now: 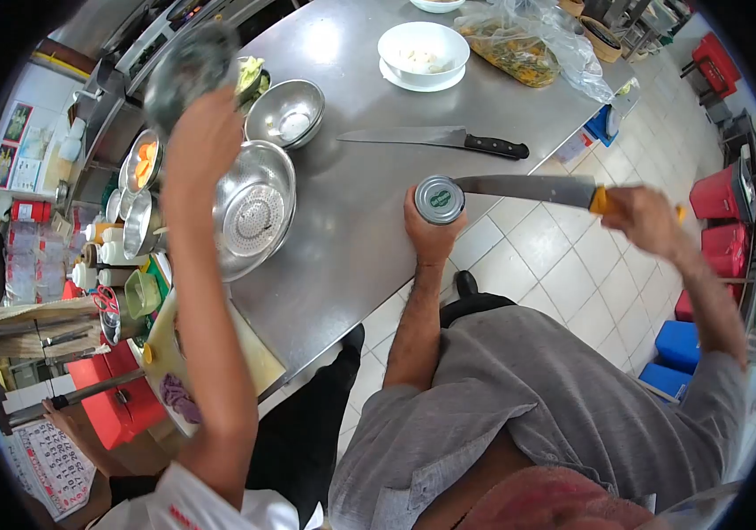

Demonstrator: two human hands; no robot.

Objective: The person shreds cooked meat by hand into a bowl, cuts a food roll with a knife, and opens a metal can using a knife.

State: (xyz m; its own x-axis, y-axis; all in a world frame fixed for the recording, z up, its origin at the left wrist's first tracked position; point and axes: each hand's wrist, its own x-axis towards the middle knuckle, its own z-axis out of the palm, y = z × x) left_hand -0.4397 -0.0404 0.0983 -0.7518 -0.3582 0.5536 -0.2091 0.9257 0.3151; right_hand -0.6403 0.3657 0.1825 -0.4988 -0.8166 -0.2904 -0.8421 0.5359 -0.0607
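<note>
My left hand is wrapped round a tin can, upright at the table's front edge, its metal lid with a green mark facing up. In my right hand is a large knife with a yellow handle. Its blade points left, and the far end meets or overlaps the rim of the can; I cannot tell whether it cuts the metal. Beyond the can, a second knife with a black handle lies flat on the steel table.
At left, a co-worker's arm reaches over the table with a blurred metal bowl. Near it are a perforated colander and steel bowls. A white bowl and a plastic bag of food stand at the back.
</note>
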